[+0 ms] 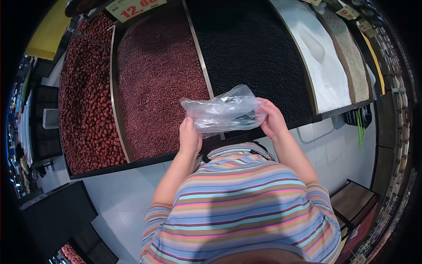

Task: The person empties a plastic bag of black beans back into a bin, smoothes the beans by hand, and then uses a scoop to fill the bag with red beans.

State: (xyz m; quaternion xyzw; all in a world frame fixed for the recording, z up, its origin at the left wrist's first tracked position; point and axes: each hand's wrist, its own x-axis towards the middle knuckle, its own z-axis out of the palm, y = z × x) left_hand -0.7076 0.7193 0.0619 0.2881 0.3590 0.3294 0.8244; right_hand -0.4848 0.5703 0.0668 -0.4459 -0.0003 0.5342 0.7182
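Observation:
A clear plastic bag is stretched sideways between my two hands, above the front edge of the bulk bins. My left hand pinches its left end, near the bin of small dark-red beans. At the right end, my right hand has its fingers closed on the plastic, over the front of the bin of black beans. The bag looks thin and crumpled, and nothing shows inside it.
Red dates fill the leftmost bin. White grain and a beige grain lie to the right. Price signs stand along the back. A black basket is below the right edge. A brown stool-like box stands lower right.

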